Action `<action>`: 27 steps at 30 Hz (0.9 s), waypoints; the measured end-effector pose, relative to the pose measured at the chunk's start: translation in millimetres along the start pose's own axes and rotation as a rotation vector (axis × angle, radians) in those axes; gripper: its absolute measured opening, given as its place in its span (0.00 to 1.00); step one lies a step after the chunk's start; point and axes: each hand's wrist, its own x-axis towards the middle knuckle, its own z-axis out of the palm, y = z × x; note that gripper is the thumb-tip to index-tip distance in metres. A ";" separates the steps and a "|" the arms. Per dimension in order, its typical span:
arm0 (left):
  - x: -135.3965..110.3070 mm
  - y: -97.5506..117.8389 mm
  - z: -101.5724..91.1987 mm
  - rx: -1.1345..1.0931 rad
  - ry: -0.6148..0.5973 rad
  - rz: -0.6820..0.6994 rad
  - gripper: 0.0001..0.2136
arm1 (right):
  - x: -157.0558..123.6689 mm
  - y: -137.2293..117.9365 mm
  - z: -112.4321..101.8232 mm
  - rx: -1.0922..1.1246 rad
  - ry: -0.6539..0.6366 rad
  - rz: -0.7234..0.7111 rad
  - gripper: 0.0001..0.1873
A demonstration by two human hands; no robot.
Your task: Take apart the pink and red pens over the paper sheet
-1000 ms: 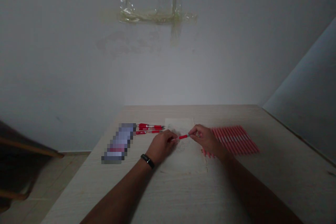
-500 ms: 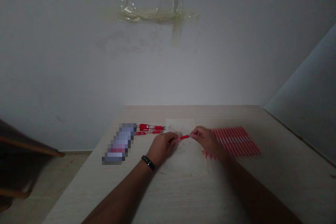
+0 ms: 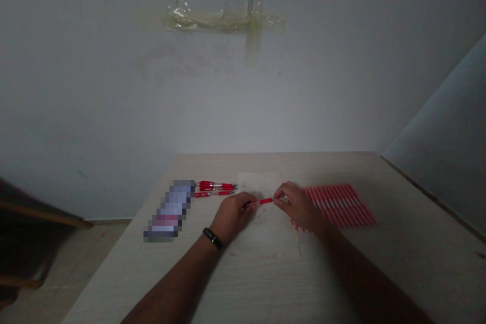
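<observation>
Both forearms reach forward over the table; the left hand [image 3: 232,217] and right hand [image 3: 298,207] pinch a red pen [image 3: 266,201], fingers hiding its ends; pixelated object [image 3: 167,210] unreadable

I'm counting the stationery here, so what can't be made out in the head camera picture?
Head view:
- Red-gripped pen: one end is hidden by the right hand.
- Row of pink-red sticks: lower left ends are hidden by the right hand; too small to identify.
- Red pens: overlapping and too small to count surely.
- Packet: pixelated, so its label is unreadable.
- Dark furniture: cut off by the left edge.
</observation>
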 end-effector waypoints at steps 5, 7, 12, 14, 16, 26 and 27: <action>-0.4 -1.3 1.6 -0.007 0.000 0.009 0.09 | 2.1 0.0 1.1 -0.040 -0.052 -0.105 0.15; -0.4 -1.6 1.7 -0.007 -0.002 0.012 0.10 | 1.3 -1.3 -0.4 -0.029 -0.021 -0.086 0.11; -0.9 -2.4 1.3 0.006 0.014 0.017 0.10 | 0.8 0.9 -0.5 -0.014 -0.020 -0.073 0.04; -1.3 -2.4 1.1 0.004 0.015 0.027 0.09 | 2.0 3.2 1.9 -0.025 -0.055 -0.107 0.09; -1.3 -2.2 0.9 0.005 0.015 0.033 0.09 | 3.0 4.1 3.8 -0.032 -0.061 -0.120 0.13; -2.2 -1.5 0.8 0.010 0.058 0.049 0.07 | 1.0 4.1 6.4 0.038 -0.094 -0.128 0.12; -2.7 -1.5 0.9 0.011 0.068 0.059 0.07 | 0.7 4.7 8.4 0.059 -0.100 -0.118 0.14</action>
